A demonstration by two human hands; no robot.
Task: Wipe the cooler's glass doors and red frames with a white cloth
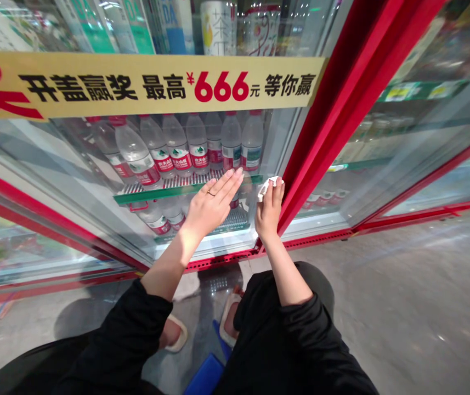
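Observation:
My left hand (pixel 215 200) lies flat with its fingers stretched out, a ring on one of them. It rests on or just in front of the glass door (pixel 284 131) of a drinks cooler. My right hand (pixel 269 211) presses a crumpled white cloth (pixel 266 188), perhaps a tissue, against the door's right edge, beside the red frame (pixel 321 126). Part of the cloth is hidden under the fingers. Behind the glass, red-labelled water bottles (pixel 179 151) stand in a row on a shelf with a green front edge (pixel 156 193).
A yellow banner (pixel 255 107) with printed characters crosses the door above my hands. More cooler doors adjoin on both sides, with a shelf strip (pixel 419 90) at right. Below me are the grey floor (pixel 403 285), my feet in light slippers and a blue object (pixel 205 376).

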